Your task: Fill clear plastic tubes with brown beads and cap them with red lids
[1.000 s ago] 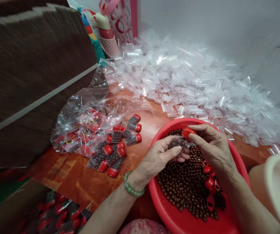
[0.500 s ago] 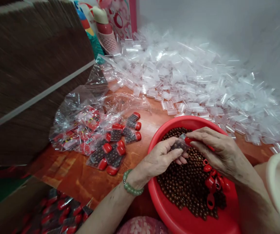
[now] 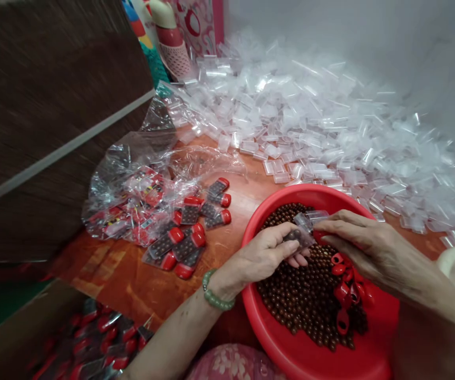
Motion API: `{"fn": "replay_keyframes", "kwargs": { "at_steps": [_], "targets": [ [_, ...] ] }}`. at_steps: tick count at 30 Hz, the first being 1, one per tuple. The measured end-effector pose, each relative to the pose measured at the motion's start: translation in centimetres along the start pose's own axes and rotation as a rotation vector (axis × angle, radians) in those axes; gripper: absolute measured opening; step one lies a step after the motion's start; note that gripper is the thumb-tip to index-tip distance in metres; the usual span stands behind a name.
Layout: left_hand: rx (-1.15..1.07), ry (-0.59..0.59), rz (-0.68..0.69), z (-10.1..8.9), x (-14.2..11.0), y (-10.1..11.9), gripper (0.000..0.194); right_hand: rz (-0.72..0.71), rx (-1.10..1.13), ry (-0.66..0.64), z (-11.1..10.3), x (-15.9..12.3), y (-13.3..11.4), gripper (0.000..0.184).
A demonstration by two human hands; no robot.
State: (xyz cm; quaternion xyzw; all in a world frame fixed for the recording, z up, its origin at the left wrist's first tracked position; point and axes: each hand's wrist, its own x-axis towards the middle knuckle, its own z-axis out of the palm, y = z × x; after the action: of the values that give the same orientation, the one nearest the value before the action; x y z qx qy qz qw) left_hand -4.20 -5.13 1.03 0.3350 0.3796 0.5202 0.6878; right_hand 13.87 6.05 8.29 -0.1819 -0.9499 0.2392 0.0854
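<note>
My left hand (image 3: 264, 253) pinches a small clear plastic case (image 3: 293, 237) with brown beads inside, above a red basin (image 3: 253, 311). My right hand (image 3: 356, 245) has its fingers closed on a red cap (image 3: 321, 237), partly hidden by those fingers. Clear plastic pieces (image 3: 316, 215) show between the two hands; whether they are joined to the case I cannot tell. Brown round beads (image 3: 302, 301) fill much of the basin, and several loose red caps (image 3: 344, 295) lie on them below my right hand.
Bead-filled cases with red caps (image 3: 190, 214) lie on the wooden table (image 3: 122, 279), beside a clear bag (image 3: 140, 200) of red packets. A heap of clear cases (image 3: 290, 116) lines the wall. More capped cases (image 3: 100, 338) fill a box at lower left. A bottle (image 3: 170, 39) stands behind.
The red cap in my right hand has shifted slightly right, and more clear plastic now shows between my hands. My left hand keeps its hold on the case. The view has moved slightly.
</note>
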Motion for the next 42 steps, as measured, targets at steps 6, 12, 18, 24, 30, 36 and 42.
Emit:
{"fn": "replay_keyframes", "kwargs": {
  "at_steps": [6, 12, 18, 24, 30, 36, 42],
  "targets": [
    [-0.209, -0.045, 0.027, -0.6, 0.0, -0.4, 0.037, 0.032, 0.064, 0.187, -0.2, -0.5, 0.9, 0.021],
    [-0.36, -0.035, 0.015, -0.7, 0.1, -0.1, 0.043, 0.18, 0.308, 0.451, 2.2, 0.3, 0.6, 0.023],
    [-0.416, -0.023, 0.025, -0.7, 0.2, -0.1, 0.039, 0.275, 0.552, 0.532, 4.1, 1.1, -0.8, 0.02],
    [-0.411, -0.024, 0.022, -0.7, 0.2, -0.2, 0.036, 0.399, 0.65, 0.589, 5.8, 2.2, -1.8, 0.016],
    [-0.404, 0.013, 0.032, -0.6, 0.3, -0.3, 0.04, 0.374, 0.603, 0.626, 6.3, 2.3, -2.0, 0.015],
    [-0.363, 0.051, 0.047, -0.6, 0.2, -0.4, 0.039, 0.38, 0.659, 0.596, 6.4, 2.5, -1.5, 0.016],
    [-0.365, 0.066, 0.044, -0.4, 0.3, -0.3, 0.036, 0.323, 0.52, 0.533, 6.3, 2.1, -1.2, 0.013]
  ]
}}
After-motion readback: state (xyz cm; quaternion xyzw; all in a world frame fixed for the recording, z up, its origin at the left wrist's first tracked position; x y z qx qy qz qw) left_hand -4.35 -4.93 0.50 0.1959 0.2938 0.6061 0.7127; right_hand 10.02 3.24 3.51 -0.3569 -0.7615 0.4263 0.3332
